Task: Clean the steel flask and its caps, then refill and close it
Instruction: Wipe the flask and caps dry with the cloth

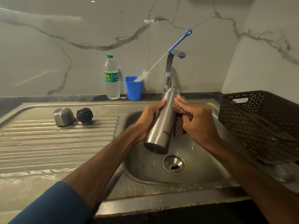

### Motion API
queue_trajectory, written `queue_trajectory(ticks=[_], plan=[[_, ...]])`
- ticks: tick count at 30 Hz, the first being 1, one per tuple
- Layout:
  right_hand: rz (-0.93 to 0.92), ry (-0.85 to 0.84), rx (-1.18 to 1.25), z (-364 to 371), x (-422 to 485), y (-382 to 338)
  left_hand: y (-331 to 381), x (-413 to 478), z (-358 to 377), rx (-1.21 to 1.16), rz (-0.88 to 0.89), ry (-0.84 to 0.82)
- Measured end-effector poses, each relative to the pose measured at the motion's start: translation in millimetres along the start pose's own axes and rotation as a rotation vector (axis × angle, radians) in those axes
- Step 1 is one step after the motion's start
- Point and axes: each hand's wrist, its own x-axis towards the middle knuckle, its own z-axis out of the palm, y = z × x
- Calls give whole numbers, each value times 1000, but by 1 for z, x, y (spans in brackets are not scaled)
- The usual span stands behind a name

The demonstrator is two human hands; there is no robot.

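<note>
Scrubbing step: left hand (148, 117) grips the flask (161, 125) over the sink (202, 172), right hand (199, 120) fingers clamp a scrub pad (178, 128) against it; next probably rinsing, then the 2 caps (63, 116).

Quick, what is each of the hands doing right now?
Left hand: grips the steel flask.
Right hand: holds a reddish scrub pad against the flask.

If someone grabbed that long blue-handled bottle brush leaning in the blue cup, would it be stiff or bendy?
Probably light and slightly springy: the blue-handled bottle brush has a thin wire stem. Its white bristles look soft and splayed. Pulling it sideways might tip the small blue plastic cup, since most of the brush leans outside it.
</note>
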Motion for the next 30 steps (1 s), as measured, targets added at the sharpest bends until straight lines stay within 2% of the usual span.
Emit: queue_trajectory(ticks=[6,8,12,15,20,25,27,30], plan=[[135,149,-63,-19,12,23,0,-6,-1,106,-22,-134],[165,142,-42,-18,12,23,0,-5,-2,89,-31,-151],[199,18,31,-7,1,7,-2,-1,-3,58,11,-35],[160,-84,124,1,-9,-11,-2,4,-6,-60,29,34],[82,-121,155,6,-14,-28,-3,8,-13,-115,-6,115],[-120,-239,177,5,-21,-38,-2,13,-31,-187,17,238],[-143,-222,195,8,-19,-37,0,14,-36,-180,35,237],[-46,-139,163,8,-13,-25,-2,17,-29,-50,20,130]])
